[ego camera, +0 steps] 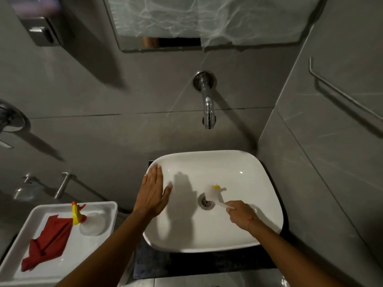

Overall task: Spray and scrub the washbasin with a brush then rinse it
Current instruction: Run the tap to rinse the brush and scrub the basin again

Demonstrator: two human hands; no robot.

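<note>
A white washbasin (248,179) sits on a dark counter, with a metal drain (206,202) near its middle. My right hand (241,214) grips the handle of a white brush (213,192) with a yellow tip; its blurred head lies in the bowl just above the drain. My left hand (153,191) rests flat with fingers stretched out on the basin's left rim, holding nothing. A clear spray bottle (89,221) with a yellow and red trigger lies in the white tray at the left.
A chrome tap (208,108) juts from the grey wall above the basin; no water runs. The white tray (24,230) also holds a red cloth (47,243). A soap dispenser (41,30) hangs top left, a towel rail (344,94) on the right wall.
</note>
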